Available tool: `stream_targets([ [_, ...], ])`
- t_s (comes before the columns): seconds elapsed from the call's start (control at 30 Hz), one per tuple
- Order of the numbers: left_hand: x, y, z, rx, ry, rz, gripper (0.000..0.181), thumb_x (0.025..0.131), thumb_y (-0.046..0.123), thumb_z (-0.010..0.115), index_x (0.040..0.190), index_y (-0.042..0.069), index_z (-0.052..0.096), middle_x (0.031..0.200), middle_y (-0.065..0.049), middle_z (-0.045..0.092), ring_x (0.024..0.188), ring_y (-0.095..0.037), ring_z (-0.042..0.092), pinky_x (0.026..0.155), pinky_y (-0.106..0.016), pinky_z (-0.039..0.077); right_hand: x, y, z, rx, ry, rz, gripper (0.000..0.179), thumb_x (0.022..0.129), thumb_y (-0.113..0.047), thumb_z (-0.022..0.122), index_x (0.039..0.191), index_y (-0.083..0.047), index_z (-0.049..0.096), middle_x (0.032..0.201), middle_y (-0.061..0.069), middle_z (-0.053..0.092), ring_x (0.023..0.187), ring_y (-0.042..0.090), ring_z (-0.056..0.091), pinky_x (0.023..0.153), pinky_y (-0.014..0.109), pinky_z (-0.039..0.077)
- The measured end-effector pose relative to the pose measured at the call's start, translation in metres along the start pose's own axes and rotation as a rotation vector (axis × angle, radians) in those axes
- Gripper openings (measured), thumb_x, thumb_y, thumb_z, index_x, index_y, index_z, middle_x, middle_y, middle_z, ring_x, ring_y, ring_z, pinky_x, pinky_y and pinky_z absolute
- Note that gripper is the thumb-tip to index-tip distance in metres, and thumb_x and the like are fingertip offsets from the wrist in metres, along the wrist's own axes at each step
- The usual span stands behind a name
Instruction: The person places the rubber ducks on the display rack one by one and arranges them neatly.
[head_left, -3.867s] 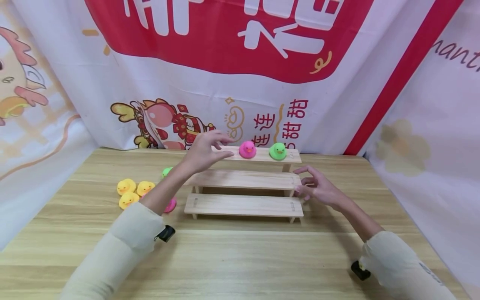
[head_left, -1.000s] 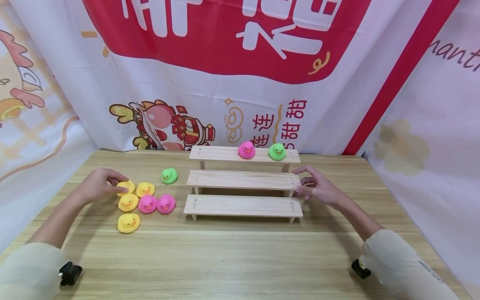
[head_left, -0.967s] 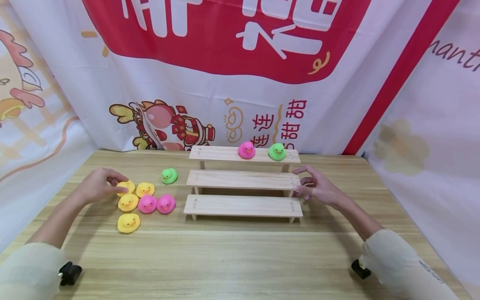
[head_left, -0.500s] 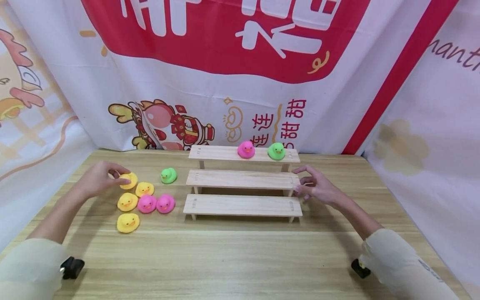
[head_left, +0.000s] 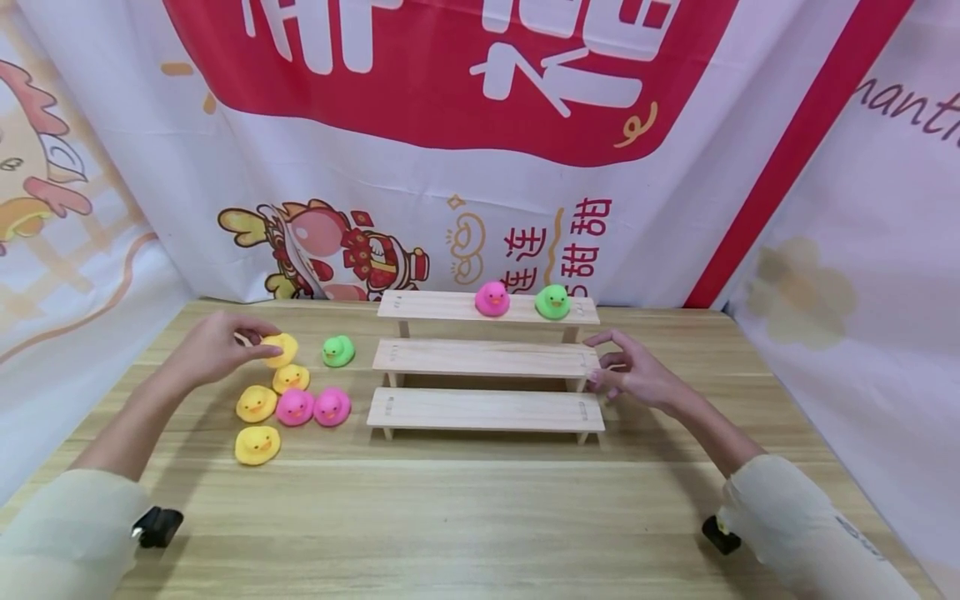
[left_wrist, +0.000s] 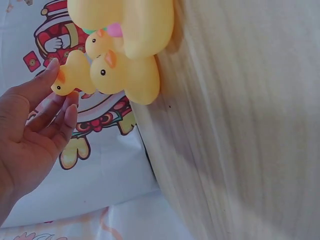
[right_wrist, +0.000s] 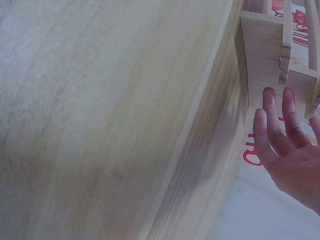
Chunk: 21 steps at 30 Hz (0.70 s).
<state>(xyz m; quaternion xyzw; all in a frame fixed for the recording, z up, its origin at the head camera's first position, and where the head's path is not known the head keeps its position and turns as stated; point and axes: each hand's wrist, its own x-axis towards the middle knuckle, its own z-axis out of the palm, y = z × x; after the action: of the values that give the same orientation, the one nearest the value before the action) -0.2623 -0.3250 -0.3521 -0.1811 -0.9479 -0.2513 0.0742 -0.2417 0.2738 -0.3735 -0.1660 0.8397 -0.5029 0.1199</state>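
My left hand (head_left: 217,346) pinches a yellow rubber duck (head_left: 281,353) between thumb and fingers, behind the other ducks on the table. Up close in the left wrist view, that hand (left_wrist: 37,127) has its fingertips on the held duck (left_wrist: 75,75). My right hand (head_left: 637,372) is at the right end of a three-tier wooden stand (head_left: 487,358), its fingertips right by the middle board. In the right wrist view the fingers of the right hand (right_wrist: 295,150) are loosely extended beside the stand's end panel (right_wrist: 265,55). A pink duck (head_left: 492,299) and a green duck (head_left: 553,302) sit on the top board.
Left of the stand, a green duck (head_left: 338,351), two pink ducks, the nearer to the stand (head_left: 332,407), and three yellow ducks, one in front (head_left: 257,446), rest on the wooden table (head_left: 465,517). A printed cloth (head_left: 420,200) hangs behind the stand.
From the stand's top board, my left hand moved back left to the ducks and took a yellow one. It has since shifted it backward and right. The right hand stays put.
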Motion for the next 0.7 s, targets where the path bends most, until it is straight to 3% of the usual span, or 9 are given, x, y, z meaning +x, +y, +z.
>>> stream_targets([
  [0.1, 0.001, 0.005, -0.002, -0.014, 0.012, 0.012, 0.025, 0.088, 0.013, 0.084, 0.106, -0.003, 0.078, 0.09, -0.006, 0.075, 0.078, -0.008, 0.062, 0.068, -0.021, 0.054, 0.0, 0.0, 0.0, -0.002, -0.004, 0.0, 0.051, 0.1, -0.005, 0.067, 0.141, 0.003, 0.039, 0.105, 0.028, 0.068, 0.098, 0.038, 0.069, 0.076, 0.047, 0.062],
  [0.47, 0.005, 0.025, 0.001, -0.018, 0.014, 0.013, 0.025, 0.092, 0.018, 0.081, 0.104, -0.004, 0.078, 0.083, -0.005, 0.075, 0.071, -0.015, 0.063, 0.063, -0.024, 0.053, 0.0, 0.001, 0.0, -0.006, -0.007, -0.012, 0.05, 0.1, -0.005, 0.067, 0.141, 0.003, 0.04, 0.105, 0.027, 0.068, 0.097, 0.035, 0.069, 0.075, 0.045, 0.062],
  [0.7, 0.008, 0.034, 0.005, -0.046, -0.019, 0.004, 0.026, 0.095, 0.021, 0.079, 0.106, -0.003, 0.078, 0.089, -0.008, 0.076, 0.075, -0.02, 0.064, 0.064, -0.024, 0.054, 0.0, 0.0, 0.0, -0.001, 0.001, -0.007, 0.048, 0.1, -0.004, 0.066, 0.14, 0.003, 0.041, 0.104, 0.027, 0.068, 0.096, 0.034, 0.069, 0.074, 0.046, 0.061],
])
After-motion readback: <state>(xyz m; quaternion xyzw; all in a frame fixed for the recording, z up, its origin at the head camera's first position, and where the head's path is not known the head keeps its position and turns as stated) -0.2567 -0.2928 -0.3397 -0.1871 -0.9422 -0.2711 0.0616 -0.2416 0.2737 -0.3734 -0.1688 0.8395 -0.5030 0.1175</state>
